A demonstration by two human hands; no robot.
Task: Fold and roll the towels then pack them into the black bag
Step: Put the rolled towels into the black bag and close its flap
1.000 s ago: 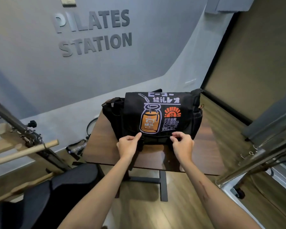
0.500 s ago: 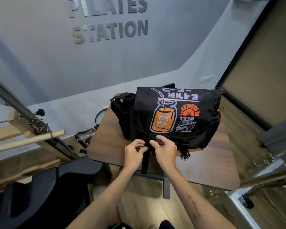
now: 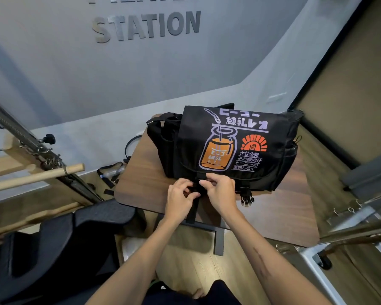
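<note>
"STATION" on grey wall (image 3: 53, 62); Japanese print on black bag (image 3: 273, 172).

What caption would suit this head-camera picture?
Both hands, left and right, work the front strap buckle of a black bag on a wooden table.

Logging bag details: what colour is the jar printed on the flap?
Orange with a lilac outline, on the black bag's flap; head view.

Both forearms are bare, no sleeves, watches or rings showing. The left hand (image 3: 179, 200) and right hand (image 3: 221, 194) wear no gloves. Dark clothing shows at the bottom edge, with a small green bit beside it
</note>
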